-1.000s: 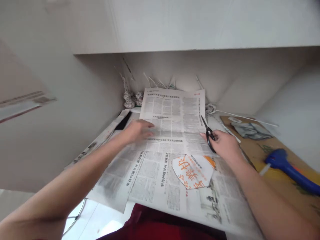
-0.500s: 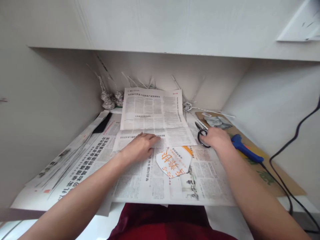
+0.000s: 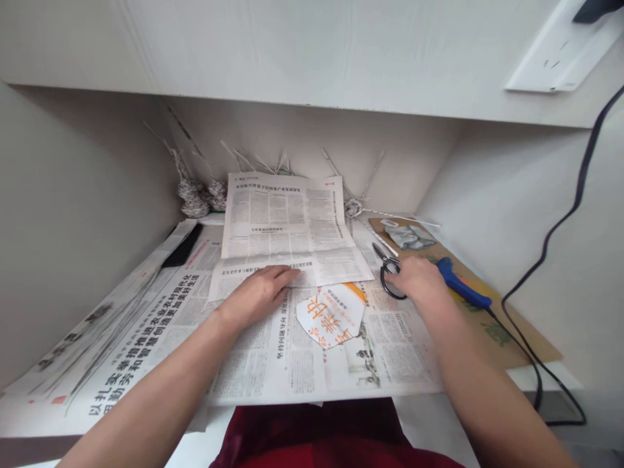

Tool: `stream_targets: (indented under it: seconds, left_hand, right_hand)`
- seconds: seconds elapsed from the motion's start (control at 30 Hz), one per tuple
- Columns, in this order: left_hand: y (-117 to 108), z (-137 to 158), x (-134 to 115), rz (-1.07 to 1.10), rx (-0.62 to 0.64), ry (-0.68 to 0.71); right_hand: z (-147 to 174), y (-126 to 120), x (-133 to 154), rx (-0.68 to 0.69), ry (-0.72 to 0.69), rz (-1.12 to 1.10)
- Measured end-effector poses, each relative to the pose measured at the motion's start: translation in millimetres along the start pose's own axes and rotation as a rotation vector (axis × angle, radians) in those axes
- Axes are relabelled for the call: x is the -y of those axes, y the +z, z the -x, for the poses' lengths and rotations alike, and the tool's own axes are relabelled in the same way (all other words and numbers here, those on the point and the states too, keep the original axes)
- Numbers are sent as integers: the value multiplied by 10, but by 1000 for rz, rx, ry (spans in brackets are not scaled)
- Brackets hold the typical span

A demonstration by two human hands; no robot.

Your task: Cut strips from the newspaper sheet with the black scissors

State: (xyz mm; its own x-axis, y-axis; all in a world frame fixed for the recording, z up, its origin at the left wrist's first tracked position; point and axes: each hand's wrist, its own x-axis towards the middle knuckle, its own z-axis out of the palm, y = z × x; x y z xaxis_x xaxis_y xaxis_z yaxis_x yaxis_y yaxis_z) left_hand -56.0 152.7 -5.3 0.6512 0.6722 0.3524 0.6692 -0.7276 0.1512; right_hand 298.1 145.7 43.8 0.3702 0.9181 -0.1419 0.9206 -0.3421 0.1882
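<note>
My left hand (image 3: 266, 291) lies flat on the lower edge of a folded newspaper sheet (image 3: 287, 214), fingers stretched to the right. Beyond the paper's right corner, my right hand (image 3: 420, 278) has its fingers closed at the black-handled scissors (image 3: 390, 273). The blades rest on the newspaper covering and point away from me; part of the handles is hidden by the hand. Between my hands lies a white cut-out piece with orange characters (image 3: 331, 316), its top edge by the sheet. A blue glue gun (image 3: 461, 284) sits just right of my right hand, on brown cardboard (image 3: 524, 342).
Woven paper pieces (image 3: 194, 197) stand at the back left, and thin rolled paper sticks (image 3: 400, 216) spread out behind the sheet. A black phone-like slab (image 3: 182, 246) lies left. The black cord (image 3: 546, 244) hangs at the right, below a wall socket (image 3: 556, 58).
The view has swung slightly to the right, so everything sits further left. My left hand stays on the newspaper sheet and my right hand stays at the scissors.
</note>
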Motion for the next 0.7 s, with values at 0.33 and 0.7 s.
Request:
stream_targets:
  seconds: [0.33,0.7]
  left_hand:
    - [-32,1,70,-20,-148,47]
    - [-11,-6,146,-54,-249,89]
  right_hand:
    - [104,33,-4,-13,1,-29]
    - [192,121,-3,-55,0,-80]
